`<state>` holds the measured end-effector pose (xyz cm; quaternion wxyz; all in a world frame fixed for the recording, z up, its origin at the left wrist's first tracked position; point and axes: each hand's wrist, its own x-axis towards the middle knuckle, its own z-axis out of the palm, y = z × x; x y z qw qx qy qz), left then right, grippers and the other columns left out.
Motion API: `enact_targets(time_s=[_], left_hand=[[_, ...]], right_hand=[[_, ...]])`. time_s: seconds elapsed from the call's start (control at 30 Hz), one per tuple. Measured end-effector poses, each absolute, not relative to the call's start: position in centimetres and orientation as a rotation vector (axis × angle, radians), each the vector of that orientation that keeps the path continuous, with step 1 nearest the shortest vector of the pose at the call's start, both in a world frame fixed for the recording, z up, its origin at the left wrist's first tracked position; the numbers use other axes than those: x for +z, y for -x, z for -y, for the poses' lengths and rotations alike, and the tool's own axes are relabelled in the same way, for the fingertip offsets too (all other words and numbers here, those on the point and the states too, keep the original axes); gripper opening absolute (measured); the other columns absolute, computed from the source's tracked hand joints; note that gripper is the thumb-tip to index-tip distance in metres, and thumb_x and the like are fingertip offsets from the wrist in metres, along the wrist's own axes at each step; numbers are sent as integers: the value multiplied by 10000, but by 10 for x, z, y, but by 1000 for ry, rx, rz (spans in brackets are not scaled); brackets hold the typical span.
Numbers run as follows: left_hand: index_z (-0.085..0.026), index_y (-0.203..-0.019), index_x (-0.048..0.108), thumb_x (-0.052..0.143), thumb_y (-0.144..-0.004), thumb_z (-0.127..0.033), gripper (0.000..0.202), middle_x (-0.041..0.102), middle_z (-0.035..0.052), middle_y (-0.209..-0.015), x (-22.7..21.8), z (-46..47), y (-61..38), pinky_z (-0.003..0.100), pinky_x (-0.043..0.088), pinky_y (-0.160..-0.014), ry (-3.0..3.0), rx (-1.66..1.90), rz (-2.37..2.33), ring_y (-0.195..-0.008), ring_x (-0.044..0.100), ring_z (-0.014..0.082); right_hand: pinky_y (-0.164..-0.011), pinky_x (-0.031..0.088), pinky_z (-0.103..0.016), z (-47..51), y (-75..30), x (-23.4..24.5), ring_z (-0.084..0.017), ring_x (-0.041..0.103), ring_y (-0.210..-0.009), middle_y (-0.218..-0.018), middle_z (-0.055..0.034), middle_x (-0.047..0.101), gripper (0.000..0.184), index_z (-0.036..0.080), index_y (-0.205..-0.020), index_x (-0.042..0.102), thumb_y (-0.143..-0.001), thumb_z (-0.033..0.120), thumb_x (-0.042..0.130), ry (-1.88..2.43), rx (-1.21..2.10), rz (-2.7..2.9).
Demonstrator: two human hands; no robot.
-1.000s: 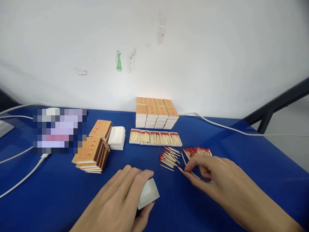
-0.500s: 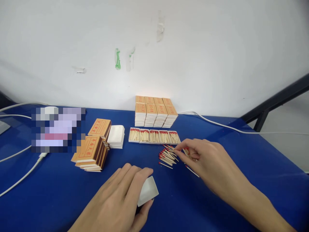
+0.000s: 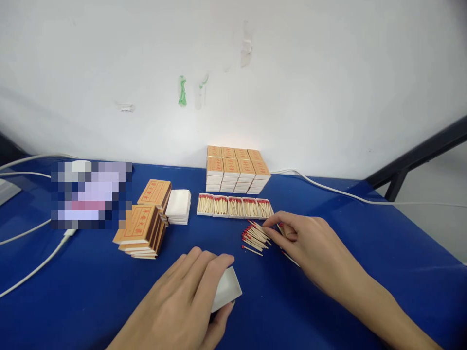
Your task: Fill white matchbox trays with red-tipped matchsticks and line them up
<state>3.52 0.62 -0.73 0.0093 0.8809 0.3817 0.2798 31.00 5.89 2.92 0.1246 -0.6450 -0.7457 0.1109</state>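
Note:
My left hand (image 3: 186,296) grips a small white matchbox tray (image 3: 226,289) by its sides, and the visible part of the tray's inside is bare. My right hand (image 3: 304,238) pinches thumb and forefinger together on matches at the upper right edge of a loose pile of red-tipped matches (image 3: 256,236). More matches lie partly hidden behind and under that hand. Behind the pile, a row of several white trays filled with matches (image 3: 235,207) stands side by side.
Stacked orange matchboxes (image 3: 233,167) stand against the white wall. To the left are orange matchbox sleeves (image 3: 140,226) and a stack of white trays (image 3: 178,205). A blurred-out item (image 3: 89,194) and white cables (image 3: 40,270) lie farther left on the blue table (image 3: 350,209).
The view has shifted slightly, so everything sits a little farther right. My right fingertips stay pinched at the match pile, and my left hand keeps its hold on the tray.

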Motion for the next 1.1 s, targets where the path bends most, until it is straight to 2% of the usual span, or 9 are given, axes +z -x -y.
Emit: enact_targets(time_s=[0.17, 0.27, 0.37, 0.5, 0.63, 0.73, 0.87, 1.0, 1.1], left_hand=[[-187, -1442, 563, 489, -1083, -162, 367, 811, 98, -1180, -6, -7, -33, 465, 703, -993, -2768, 866, -1184, -1082, 844, 295], [-178, -1431, 566, 472, -1093, -168, 351, 809, 105, -1175, -6, -8, -32, 471, 712, -965, -2782, 864, -1176, -1076, 844, 302], [-199, -1428, 581, 480, -1113, -188, 331, 811, 90, -1193, -7, -6, -34, 457, 698, -1001, -2762, 907, -1194, -1088, 839, 289], [-282, -1426, 629, 630, -1112, -366, 325, 799, 66, -1213, -8, -4, -41, 417, 693, -1003, -2622, 1036, -1318, -1165, 815, 296], [-287, -1429, 648, 674, -1095, -448, 372, 789, 74, -1215, -8, -3, -47, 418, 699, -982, -2573, 1069, -1368, -1177, 804, 305], [-283, -1425, 650, 678, -1093, -426, 363, 789, 73, -1210, -8, -4, -46, 411, 698, -978, -2580, 1068, -1358, -1160, 809, 296], [-254, -1415, 639, 608, -1118, -325, 307, 798, 67, -1184, -8, -6, -38, 395, 702, -962, -2654, 992, -1258, -1105, 828, 272], [-191, -1425, 595, 470, -1135, -227, 317, 805, 86, -1169, -7, -7, -33, 424, 715, -936, -2773, 868, -1186, -1077, 842, 278], [-189, -1433, 575, 454, -1125, -211, 331, 808, 89, -1174, -7, -7, -32, 443, 714, -947, -2797, 848, -1195, -1080, 844, 281]], right_hand=[[-532, 345, -295, -57, -311, 31, -158, 469, -534, -593, 49, 502, 240, 278, -938, 778, -1059, 391, 605, 1831, 386, 2156], [-542, 340, -298, -57, -314, 30, -156, 444, -534, -590, 56, 480, 235, 270, -979, 779, -1063, 398, 600, 1817, 436, 2097], [-555, 331, -297, -57, -312, 29, -152, 438, -548, -606, 64, 494, 233, 288, -1026, 780, -1079, 414, 593, 1816, 495, 2093], [-565, 338, -295, -56, -312, 32, -153, 430, -563, -614, 69, 503, 287, 318, -1062, 782, -1109, 488, 556, 1785, 589, 2105], [-561, 358, -307, -53, -321, 37, -162, 436, -552, -590, 55, 499, 349, 304, -988, 788, -1087, 549, 560, 1848, 504, 2058], [-550, 351, -318, -50, -328, 37, -177, 513, -556, -601, 29, 577, 351, 305, -884, 789, -1038, 571, 620, 2016, 373, 2060], [-591, 376, -331, -45, -327, 33, -234, 671, -681, -736, 14, 745, 216, 337, -872, 806, -985, 488, 701, 2196, 251, 2082], [-613, 376, -330, -41, -322, 32, -234, 708, -712, -754, 45, 778, 175, 366, -877, 815, -999, 357, 690, 2233, 242, 2095], [-616, 379, -329, -40, -323, 34, -227, 714, -710, -753, 52, 781, 185, 371, -883, 817, -1007, 341, 683, 2201, 273, 2111]])
